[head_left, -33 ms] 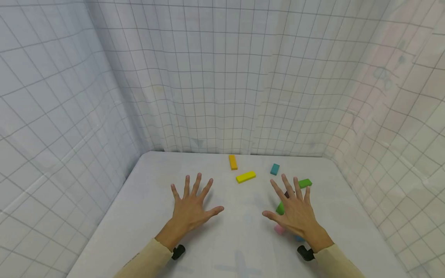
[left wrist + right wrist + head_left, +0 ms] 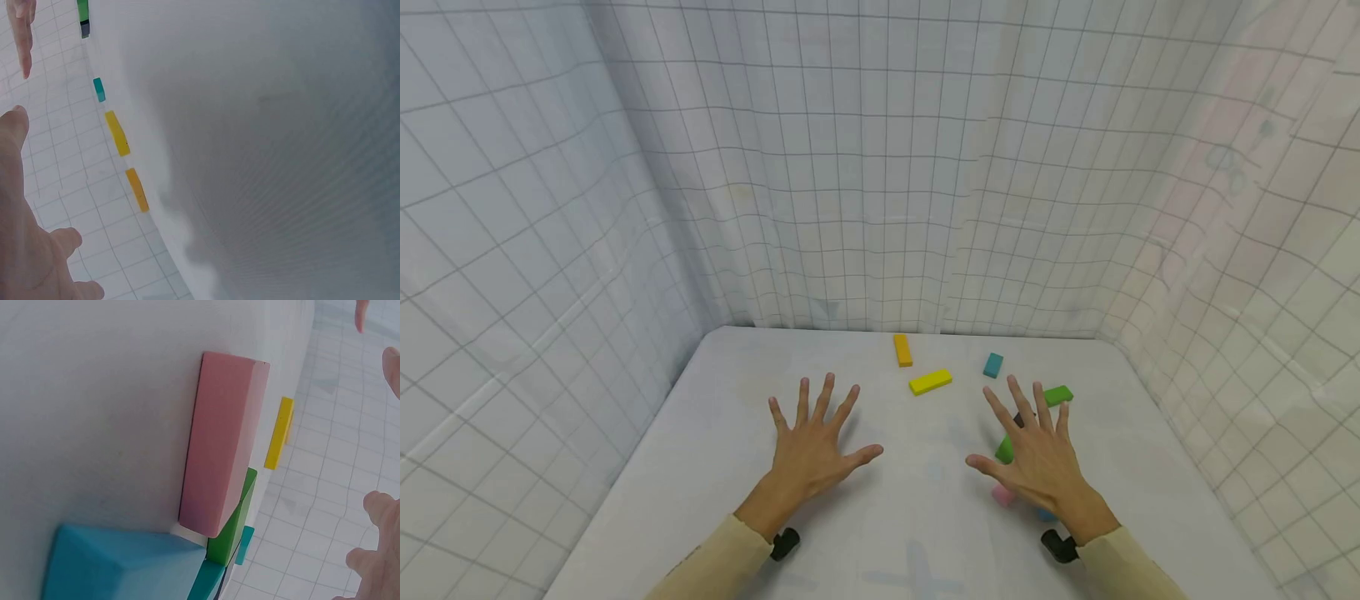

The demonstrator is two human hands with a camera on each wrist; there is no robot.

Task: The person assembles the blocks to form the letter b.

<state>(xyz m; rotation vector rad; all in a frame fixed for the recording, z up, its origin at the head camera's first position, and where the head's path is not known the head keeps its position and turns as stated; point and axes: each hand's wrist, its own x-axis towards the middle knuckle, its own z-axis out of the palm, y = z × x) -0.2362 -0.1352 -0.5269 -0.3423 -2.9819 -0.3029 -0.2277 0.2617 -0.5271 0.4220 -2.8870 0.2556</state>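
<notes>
My left hand (image 2: 808, 454) is spread wide over the left half of the white table, palm down, with nothing in it. On the other side, my right hand (image 2: 1041, 460) is spread the same way above a group of coloured blocks. Under it, partly covered, lie a green block (image 2: 1005, 451), a dark block (image 2: 1021, 419), a pink block (image 2: 222, 444) and a blue block (image 2: 119, 562). Just past its fingertips are another green block (image 2: 1058, 396) and a small teal block (image 2: 993, 366). Between the hands and farther back lie a yellow block (image 2: 930, 382) and an orange block (image 2: 903, 351).
White grid-patterned curtains (image 2: 880, 167) enclose the white tabletop (image 2: 722, 367) at the back and both sides. Faint tape-like strips (image 2: 917, 571) mark the near edge of the table. Each wrist carries a small black device, such as the one at the left wrist (image 2: 786, 544).
</notes>
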